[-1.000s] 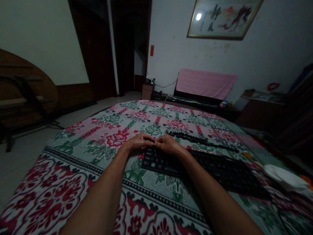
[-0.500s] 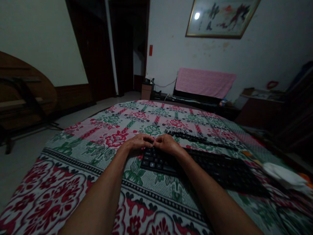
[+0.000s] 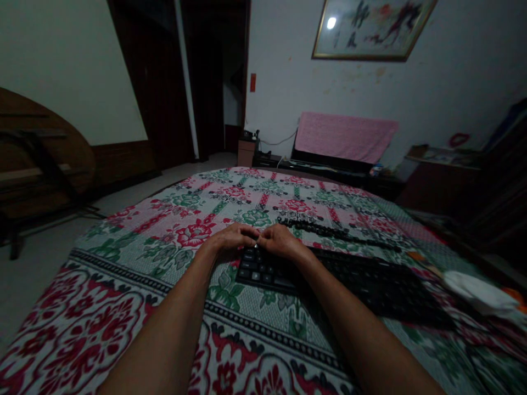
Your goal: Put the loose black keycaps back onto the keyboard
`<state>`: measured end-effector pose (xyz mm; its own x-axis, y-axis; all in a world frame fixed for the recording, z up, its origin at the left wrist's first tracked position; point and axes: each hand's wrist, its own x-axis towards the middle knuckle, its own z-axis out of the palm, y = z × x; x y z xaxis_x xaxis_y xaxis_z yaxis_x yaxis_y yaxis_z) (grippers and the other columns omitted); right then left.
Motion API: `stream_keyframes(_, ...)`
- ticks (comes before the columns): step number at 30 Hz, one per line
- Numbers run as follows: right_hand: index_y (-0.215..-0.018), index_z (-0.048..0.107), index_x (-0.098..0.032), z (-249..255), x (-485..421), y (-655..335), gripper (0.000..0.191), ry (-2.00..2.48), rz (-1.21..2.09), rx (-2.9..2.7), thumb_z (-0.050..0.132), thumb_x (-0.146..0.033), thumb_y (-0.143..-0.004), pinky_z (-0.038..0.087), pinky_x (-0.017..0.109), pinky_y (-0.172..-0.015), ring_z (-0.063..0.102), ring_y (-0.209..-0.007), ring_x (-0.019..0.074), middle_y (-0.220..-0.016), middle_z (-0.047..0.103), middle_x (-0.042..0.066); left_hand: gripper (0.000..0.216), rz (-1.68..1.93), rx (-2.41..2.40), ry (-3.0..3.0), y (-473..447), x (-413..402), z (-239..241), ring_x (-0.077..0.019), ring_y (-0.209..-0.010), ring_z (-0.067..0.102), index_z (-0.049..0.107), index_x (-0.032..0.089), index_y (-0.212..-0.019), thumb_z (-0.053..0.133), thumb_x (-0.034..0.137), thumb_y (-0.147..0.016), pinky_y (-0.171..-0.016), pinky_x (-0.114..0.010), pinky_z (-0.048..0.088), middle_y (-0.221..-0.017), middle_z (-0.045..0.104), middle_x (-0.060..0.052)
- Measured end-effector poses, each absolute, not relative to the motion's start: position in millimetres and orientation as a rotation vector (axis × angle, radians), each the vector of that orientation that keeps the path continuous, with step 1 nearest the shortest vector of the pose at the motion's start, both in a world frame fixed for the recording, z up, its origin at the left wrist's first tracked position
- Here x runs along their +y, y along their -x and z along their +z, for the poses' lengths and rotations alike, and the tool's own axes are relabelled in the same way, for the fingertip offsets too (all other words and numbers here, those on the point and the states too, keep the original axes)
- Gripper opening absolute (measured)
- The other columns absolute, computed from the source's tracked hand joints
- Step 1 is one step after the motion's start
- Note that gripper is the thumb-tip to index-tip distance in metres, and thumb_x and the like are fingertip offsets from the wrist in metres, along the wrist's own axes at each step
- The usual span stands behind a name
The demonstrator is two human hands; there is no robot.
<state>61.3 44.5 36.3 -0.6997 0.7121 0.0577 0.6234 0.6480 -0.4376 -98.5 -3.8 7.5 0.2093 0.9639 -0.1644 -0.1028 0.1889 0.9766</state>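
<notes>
A black keyboard (image 3: 379, 285) lies on the flowered cloth, running from the middle toward the right. My left hand (image 3: 234, 236) is at its far left corner, thumb and fingers pinched together. My right hand (image 3: 278, 240) meets it there, also in a pinch, with its wrist passing over the keys. The fingertips of both hands almost touch above the top left keys. A small pale glint shows between them, too tiny to name. Behind the keyboard stretches a row of small loose black pieces that look like keycaps (image 3: 329, 230).
The flowered cloth (image 3: 164, 323) covers the broad surface under everything. A crumpled white cloth (image 3: 480, 293) lies right of the keyboard, near a small orange-tipped item (image 3: 416, 257). Farther back, a pink towel (image 3: 346, 137) drapes over a dark object by the wall.
Both hands stay at the same corner of the keyboard. The fingertips have shifted very slightly, and a small glint now shows between them.
</notes>
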Motion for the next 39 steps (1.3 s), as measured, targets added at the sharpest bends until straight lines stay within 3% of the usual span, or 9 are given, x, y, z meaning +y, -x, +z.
stream_keyframes(20,-0.066,0.066,-0.012,29,50,-62,0.025,1.048,0.584,-2.581,0.049,-0.028,-0.073,0.023,0.019,-0.046,0.041,-0.051,0.0071,-0.052,0.051,-0.001,0.025,0.970,1.077,-1.100,98,-3,9,-0.0108,-0.062,0.054,0.063,0.015,-0.083,0.066,0.017,-0.058,-0.057,-0.024,0.039,-0.071,0.060,-0.001)
stream_keyframes(30,-0.073,0.068,-0.012,26,54,-66,0.025,0.933,0.855,-2.550,0.054,-0.031,-0.071,0.028,0.017,-0.047,0.044,-0.052,0.0063,-0.058,0.057,-0.002,0.022,0.982,1.048,-1.102,95,-5,12,-0.0102,-0.057,0.053,0.062,0.013,-0.075,0.067,0.013,-0.053,-0.054,-0.023,0.038,-0.065,0.058,0.000)
stream_keyframes(39,-0.062,0.065,-0.011,25,52,-65,0.026,0.951,0.908,-2.457,0.057,-0.036,-0.067,0.029,0.017,-0.045,0.043,-0.049,0.0065,-0.053,0.055,-0.001,0.024,0.945,1.091,-1.062,93,-6,16,-0.0099,-0.055,0.052,0.062,0.015,-0.076,0.067,0.014,-0.053,-0.053,-0.023,0.038,-0.061,0.058,0.003)
